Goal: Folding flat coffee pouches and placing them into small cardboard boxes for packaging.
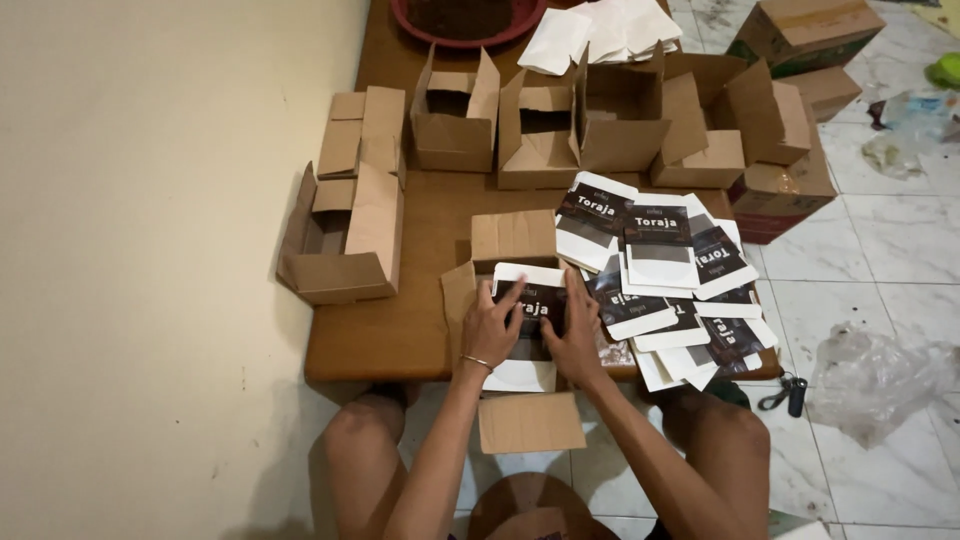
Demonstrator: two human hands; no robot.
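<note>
Both hands' grip flat on white pouch (530, 300), open box (515, 240) behind, loose pouches (680, 290) right

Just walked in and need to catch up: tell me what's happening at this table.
A person sitting at a low wooden table presses both hands, left hand and right hand, onto a white pouch with a dark label lying in an open cardboard box. More pouches lie fanned out to the right, with empty boxes behind.

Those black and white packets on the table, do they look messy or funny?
Yes. The packets lie fanned in a loose, overlapping heap, some hanging over the table edge. The left hand and right hand press one packet onto an open cardboard box.
</note>
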